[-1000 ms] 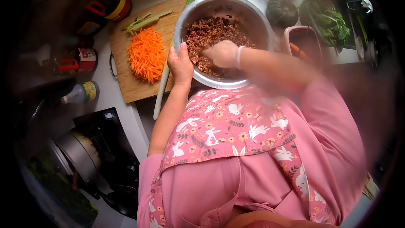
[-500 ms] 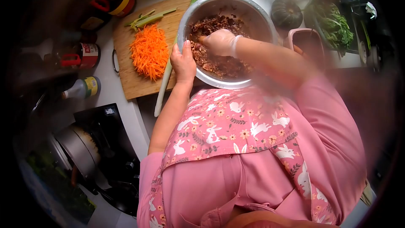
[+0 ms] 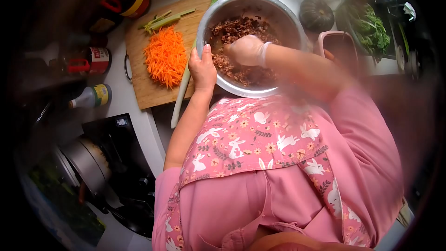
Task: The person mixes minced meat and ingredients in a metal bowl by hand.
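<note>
A large metal bowl (image 3: pixel 283 16) rests partly on the wooden cutting board (image 3: pixel 139 83). Inside it is a reddish-brown crumbly mixture (image 3: pixel 241 28). My left hand (image 3: pixel 203 70) grips the bowl's left rim, thumb over the edge. In a clear glove, my right hand (image 3: pixel 246 50) is down in the mixture, its fingers curled and their tips hidden. Shredded carrot (image 3: pixel 165 56) lies in a heap on the board, left of the bowl. Celery pieces (image 3: pixel 169 20) lie above the carrot, and a long pale green stalk (image 3: pixel 181 95) runs beside my left hand.
Several bottles, one with a yellow label (image 3: pixel 100 95), stand at the left. A pot (image 3: pixel 86 162) is on the black stove (image 3: pixel 125 144) at lower left. A dark pumpkin (image 3: pixel 316 15), a pink container (image 3: pixel 337 37) and leafy greens (image 3: pixel 371 32) are at the right.
My gloved right hand has shifted about within the bowl, up and then slightly back down, and the mixture has been moved around. My left hand keeps its hold on the rim.
</note>
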Tool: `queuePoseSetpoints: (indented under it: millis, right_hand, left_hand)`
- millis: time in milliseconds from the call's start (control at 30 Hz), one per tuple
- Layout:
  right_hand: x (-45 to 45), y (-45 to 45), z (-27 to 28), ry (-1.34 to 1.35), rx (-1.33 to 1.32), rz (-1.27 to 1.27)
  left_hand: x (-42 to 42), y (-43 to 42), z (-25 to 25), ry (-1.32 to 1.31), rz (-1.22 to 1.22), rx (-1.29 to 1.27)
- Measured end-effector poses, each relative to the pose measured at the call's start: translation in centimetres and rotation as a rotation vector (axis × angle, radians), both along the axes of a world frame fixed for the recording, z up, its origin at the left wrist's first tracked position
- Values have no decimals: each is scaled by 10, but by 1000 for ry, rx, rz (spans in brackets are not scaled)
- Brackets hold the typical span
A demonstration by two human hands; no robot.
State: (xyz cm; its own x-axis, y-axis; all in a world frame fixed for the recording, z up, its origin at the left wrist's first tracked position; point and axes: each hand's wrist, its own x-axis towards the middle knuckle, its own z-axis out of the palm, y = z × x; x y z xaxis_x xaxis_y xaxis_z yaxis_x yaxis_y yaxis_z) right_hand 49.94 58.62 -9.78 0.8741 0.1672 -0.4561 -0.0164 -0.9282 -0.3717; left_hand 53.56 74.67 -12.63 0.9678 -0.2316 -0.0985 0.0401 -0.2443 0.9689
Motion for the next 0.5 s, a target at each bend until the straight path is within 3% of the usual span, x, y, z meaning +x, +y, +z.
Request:
queuePoseSetpoints:
  millis: [67,133,167,267,333,467,500]
  right_hand:
    - [1,-8,12,55,36,-21]
    - [-15,-12,0,-172,255,147]
    - [-20,5,16,-166,195,163]
    - [-21,22,-2,-126,-30,211]
    - [-10,11,-6,-9,36,205]
    - [-5,-33,-13,-105,151,312]
    - [-13,-37,11,-65,21,340]
  left_hand:
    - [0,0,5,-18,-1,-8]
    - [1,0,0,-32,0,-24]
    - [1,-1,-3,-48,-9,-41]
    - [2,1,-13,-2,-6,-53]
    - [3,0,-12,-55,-3,-23]
    - [0,0,-1,-48,-11,15]
    - [0,0,-2,-70,-12,-8]
